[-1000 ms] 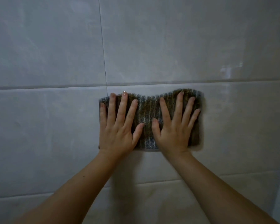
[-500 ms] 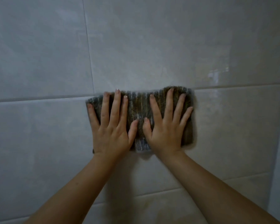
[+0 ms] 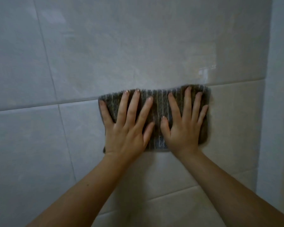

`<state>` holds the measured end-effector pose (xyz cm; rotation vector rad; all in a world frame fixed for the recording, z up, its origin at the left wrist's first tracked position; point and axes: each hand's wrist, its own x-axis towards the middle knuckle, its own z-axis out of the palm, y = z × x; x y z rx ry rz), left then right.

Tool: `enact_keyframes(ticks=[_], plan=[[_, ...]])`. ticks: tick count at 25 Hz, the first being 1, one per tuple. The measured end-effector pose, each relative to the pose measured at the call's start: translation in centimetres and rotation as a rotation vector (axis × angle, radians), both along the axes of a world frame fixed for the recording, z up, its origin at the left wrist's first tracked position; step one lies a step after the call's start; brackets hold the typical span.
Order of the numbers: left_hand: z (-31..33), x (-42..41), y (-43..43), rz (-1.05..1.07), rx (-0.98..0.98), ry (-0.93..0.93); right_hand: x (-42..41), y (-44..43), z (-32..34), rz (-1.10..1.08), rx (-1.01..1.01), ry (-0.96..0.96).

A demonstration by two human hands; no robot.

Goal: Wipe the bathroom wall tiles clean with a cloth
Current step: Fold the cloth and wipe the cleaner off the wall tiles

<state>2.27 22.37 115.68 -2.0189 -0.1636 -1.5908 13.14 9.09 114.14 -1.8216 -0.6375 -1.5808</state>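
Cloth [image 3: 159, 104], dark w/ pale stripes & folded to a rectangle, lies flat on the wall tiles [image 3: 138, 46], centre of frame, a bit right. Its top edge sits about on the horiz. grout line [image 3: 39, 104]; the rest covers the tile below.

Left hand [image 3: 126, 133] is on the cloth's left half, right hand [image 3: 184, 130] on its right half. The thumbs are near each other in the middle but apart. Both hands are spread: fingers straight, fanned upward, palms flat. They press the cloth and don't pinch or grip anything.

Why held so, prob.: two flat palms put the push over the whole cloth, so it has full contact w/ the glazed face & doesn't bunch or slide down. Fanned fingers pin the top corners. The fold makes a thick pad that fits under both hands.

The cloth's right edge is near the inside corner [image 3: 269, 95] at right of frame, not touching it. A glare patch [image 3: 203, 74] sits just above the cloth's upper right corner; can't tell if it's wet or only a reflection.

Looks like mid-wipe. Can't tell which tiles are done.
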Motion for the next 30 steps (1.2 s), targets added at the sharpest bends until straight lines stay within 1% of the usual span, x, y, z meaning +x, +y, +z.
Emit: enact_keyframes(ticks=[2, 4, 6, 8, 10, 12, 14, 16, 17, 18, 20, 22, 24, 26, 30], plan=[[-3.6, -0.3, -0.3, 0.008, 0.075, 0.082, -0.2, -0.3, -3.7, -0.004, -0.041, 0.011], [-4.1, 0.0, -0.6, 0.032, 0.084, 0.116, 0.1, -0.7, -4.4, -0.018, -0.109, -0.006], [-1.5, 1.1, -2.0, 0.05, 0.065, 0.095, 1.3, -1.8, -1.6, -0.014, -0.127, -0.042], [2.2, 2.9, -3.9, 0.033, 0.023, 0.049, 3.3, -3.7, 2.3, -0.023, -0.094, -0.044], [4.3, 4.9, -5.9, 0.016, -0.02, 0.024, 5.4, -5.8, 4.3, -0.035, -0.051, -0.03], [3.3, 6.2, -7.6, -0.004, -0.026, 0.051, 6.7, -7.1, 2.8, -0.035, 0.008, 0.001], [-0.5, 6.5, -8.3, -0.016, 0.004, 0.123, 6.9, -7.4, -1.3, -0.033, 0.036, 0.047], [-3.8, 6.0, -8.2, -0.004, 0.052, 0.158, 6.2, -7.2, -4.9, -0.036, -0.016, 0.055], [-4.2, 5.9, -7.9, -0.001, 0.07, 0.161, 6.2, -7.2, -5.4, -0.037, -0.057, 0.037], [-3.6, 6.1, -8.0, -0.008, 0.077, 0.153, 6.4, -7.5, -4.6, -0.032, -0.097, 0.008], [-0.1, 7.2, -9.1, -0.022, 0.048, 0.104, 7.5, -8.4, -0.7, -0.03, -0.119, -0.033], [4.1, 9.0, -11.0, -0.038, -0.01, 0.051, 9.1, -9.9, 3.9, -0.038, -0.045, -0.014], [6.4, 11.0, -12.9, -0.021, -0.046, 0.034, 10.8, -11.5, 6.2, -0.036, 0.005, 0.0], [6.1, 12.3, -14.3, -0.022, -0.048, 0.043, 12.0, -12.5, 5.8, -0.033, 0.009, -0.014], [1.4, 13.5, -15.8, -0.044, -0.007, 0.121, 13.7, -14.5, 1.2, -0.025, 0.01, 0.013]])
